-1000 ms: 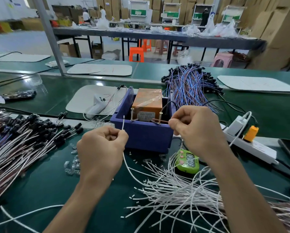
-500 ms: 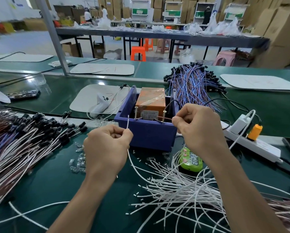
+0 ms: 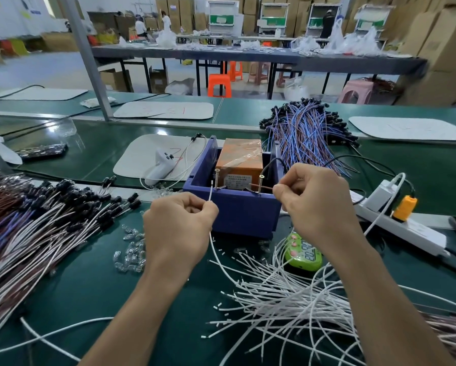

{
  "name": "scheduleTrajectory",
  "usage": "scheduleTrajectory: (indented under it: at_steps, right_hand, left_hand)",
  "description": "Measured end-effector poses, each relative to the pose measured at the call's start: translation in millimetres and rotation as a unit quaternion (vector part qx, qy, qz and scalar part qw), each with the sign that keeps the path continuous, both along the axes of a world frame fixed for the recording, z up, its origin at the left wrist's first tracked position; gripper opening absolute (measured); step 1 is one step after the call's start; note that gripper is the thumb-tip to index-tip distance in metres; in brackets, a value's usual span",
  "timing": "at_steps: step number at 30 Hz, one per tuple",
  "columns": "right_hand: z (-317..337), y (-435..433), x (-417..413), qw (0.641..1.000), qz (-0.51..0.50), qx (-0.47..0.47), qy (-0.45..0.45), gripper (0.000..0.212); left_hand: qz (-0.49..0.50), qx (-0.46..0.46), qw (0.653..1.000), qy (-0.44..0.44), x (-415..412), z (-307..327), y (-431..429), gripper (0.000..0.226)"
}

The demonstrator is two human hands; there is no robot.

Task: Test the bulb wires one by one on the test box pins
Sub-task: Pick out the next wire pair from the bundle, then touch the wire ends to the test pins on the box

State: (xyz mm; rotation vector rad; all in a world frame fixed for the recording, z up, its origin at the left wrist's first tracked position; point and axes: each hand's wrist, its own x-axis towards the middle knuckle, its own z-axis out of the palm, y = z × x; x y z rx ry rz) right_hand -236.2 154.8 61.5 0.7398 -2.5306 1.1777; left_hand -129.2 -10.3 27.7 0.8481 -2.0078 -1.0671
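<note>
Both fisted: left hand (image 3: 179,228) pinches white wire (image 3: 211,192) (upright), right hand (image 3: 314,202) brown lead (image 3: 266,186).

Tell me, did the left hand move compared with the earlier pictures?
Yes. Against the blue test box, the left hand shifted right, bringing the tip of its white wire close beside the left pin.

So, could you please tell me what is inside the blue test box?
An orange tape-wrapped unit sits in the blue test box, behind two upright screw pins. The front wall hides its base and the floor.
</note>
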Motion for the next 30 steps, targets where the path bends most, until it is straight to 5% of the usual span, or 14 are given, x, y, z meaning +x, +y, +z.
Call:
scheduleTrajectory:
  at_steps: [17, 21, 25, 30]
  right_hand:
    - [3.0, 1.6, 0.3, 1.0, 0.013, 0.004, 0.001, 0.022]
    - [13.5, 3.6, 7.2, 0.994, 0.087, -0.012, -0.065, 0.02]
    - [19.8, -7.7, 22.0, 0.971, 0.162, -0.07, -0.162, 0.021]
    - [12.9, -23.2, 40.5, 0.989, 0.111, -0.062, -0.075, 0.028]
  left_hand:
    - [-0.024, 0.015, 0.999, 0.018, -5.4, 1.0, 2.1, 0.022]
    - [-0.013, 0.067, 0.994, 0.088, 2.8, -4.6, 5.6, 0.008]
    - [-0.17, 0.127, 0.966, 0.147, 13.0, -3.8, 26.0, 0.008]
    - [-0.238, 0.179, 0.939, 0.17, 14.9, 2.7, 34.6, 0.023]
